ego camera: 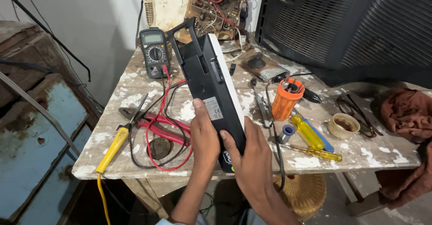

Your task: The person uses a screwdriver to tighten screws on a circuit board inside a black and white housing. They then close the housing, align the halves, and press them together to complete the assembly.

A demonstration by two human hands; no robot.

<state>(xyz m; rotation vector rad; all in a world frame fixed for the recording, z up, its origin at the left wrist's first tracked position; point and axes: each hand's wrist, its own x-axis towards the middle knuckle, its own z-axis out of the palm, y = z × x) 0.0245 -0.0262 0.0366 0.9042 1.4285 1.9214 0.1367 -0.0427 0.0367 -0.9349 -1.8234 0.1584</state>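
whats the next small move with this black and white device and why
Probably lay the black and white device flat on the table: both the left hand and right hand grip only its lower end, so it stands tilted above the red test leads.

Head camera looks steeply down, close over the cluttered workbench [135, 94].

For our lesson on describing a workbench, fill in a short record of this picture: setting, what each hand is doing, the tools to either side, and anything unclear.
setting: paint-spattered wooden table
held item: long black-and-white device, tilted up off the table
left hand: grips the device's black side
right hand: grips its lower end
left of hands: multimeter with red and black leads, red-handled pliers, yellow-handled tool
right of hands: orange cylinder, yellow screwdrivers, small cup
unclear: what kind of device it is
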